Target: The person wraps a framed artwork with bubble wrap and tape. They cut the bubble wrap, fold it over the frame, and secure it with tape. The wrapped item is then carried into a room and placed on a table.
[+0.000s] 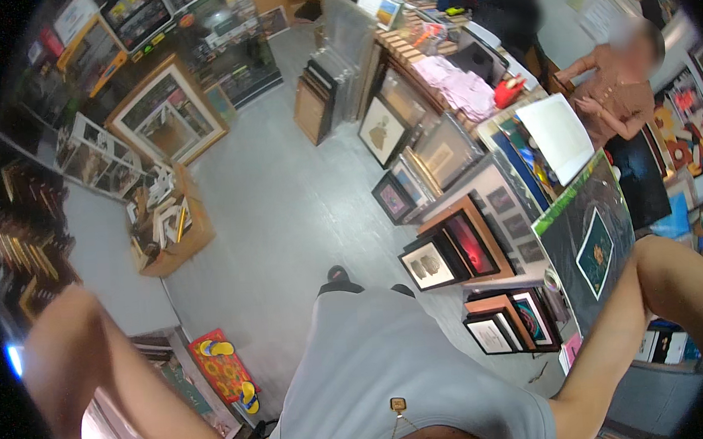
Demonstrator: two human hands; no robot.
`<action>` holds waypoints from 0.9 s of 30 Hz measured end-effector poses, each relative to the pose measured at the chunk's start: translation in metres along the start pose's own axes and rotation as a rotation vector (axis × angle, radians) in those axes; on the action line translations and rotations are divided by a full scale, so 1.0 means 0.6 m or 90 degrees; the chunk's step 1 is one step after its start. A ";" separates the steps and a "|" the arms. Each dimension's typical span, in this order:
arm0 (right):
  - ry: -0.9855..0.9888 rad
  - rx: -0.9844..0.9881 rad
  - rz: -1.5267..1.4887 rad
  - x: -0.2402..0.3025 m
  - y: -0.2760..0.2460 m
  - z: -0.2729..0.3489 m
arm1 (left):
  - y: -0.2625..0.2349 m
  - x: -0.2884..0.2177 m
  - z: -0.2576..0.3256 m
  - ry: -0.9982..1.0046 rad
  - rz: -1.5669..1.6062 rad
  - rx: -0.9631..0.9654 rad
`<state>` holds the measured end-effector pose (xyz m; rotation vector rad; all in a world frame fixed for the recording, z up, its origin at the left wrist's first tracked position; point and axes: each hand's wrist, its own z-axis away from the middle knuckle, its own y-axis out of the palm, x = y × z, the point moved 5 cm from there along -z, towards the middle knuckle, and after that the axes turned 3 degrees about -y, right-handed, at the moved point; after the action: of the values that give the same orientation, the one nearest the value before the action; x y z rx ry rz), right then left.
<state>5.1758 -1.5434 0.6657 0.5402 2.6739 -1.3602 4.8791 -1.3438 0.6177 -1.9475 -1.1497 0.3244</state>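
Observation:
Both my arms are raised and bent, with the left elbow (73,305) at the left rim and the right elbow (655,253) at the right. Each forearm folds back toward me, so neither hand shows, and I cannot tell what they touch. Beside my right arm, a table (552,267) bears a dark print with a white border (596,253). Framed pictures (427,265) lean against the table's side. Past my left arm, yellow-and-blue slippers (216,348) rest on a red patterned mat (216,371).
A person in brown (613,95) stands behind the table at right. At left, a cardboard box (180,242) holds frame offcuts near a large wooden frame (210,140). Plastic-wrapped panels (349,46) lean farther back. Grey floor (269,192) runs between.

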 end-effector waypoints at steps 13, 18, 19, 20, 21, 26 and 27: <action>-0.177 -0.041 -0.174 0.151 0.189 -0.286 | -0.072 0.114 0.161 -0.092 -0.017 0.000; -0.224 -0.045 -0.206 0.185 0.264 -0.373 | -0.066 0.191 0.206 -0.111 -0.017 -0.002; -0.235 -0.047 -0.215 0.192 0.285 -0.390 | -0.063 0.207 0.217 -0.121 -0.017 -0.001; -0.245 -0.049 -0.219 0.197 0.302 -0.411 | -0.063 0.229 0.226 -0.125 -0.019 -0.001; -0.252 -0.052 -0.224 0.197 0.320 -0.430 | -0.061 0.252 0.236 -0.131 -0.019 -0.003; -0.277 -0.057 -0.236 0.203 0.397 -0.515 | -0.041 0.367 0.279 -0.141 0.002 0.005; -0.280 -0.055 -0.237 0.202 0.413 -0.531 | -0.035 0.394 0.288 -0.144 0.010 0.006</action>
<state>5.1743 -1.1230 0.6376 -0.2556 2.5158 -1.2463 4.8954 -1.0548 0.5688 -1.9489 -1.2734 0.5699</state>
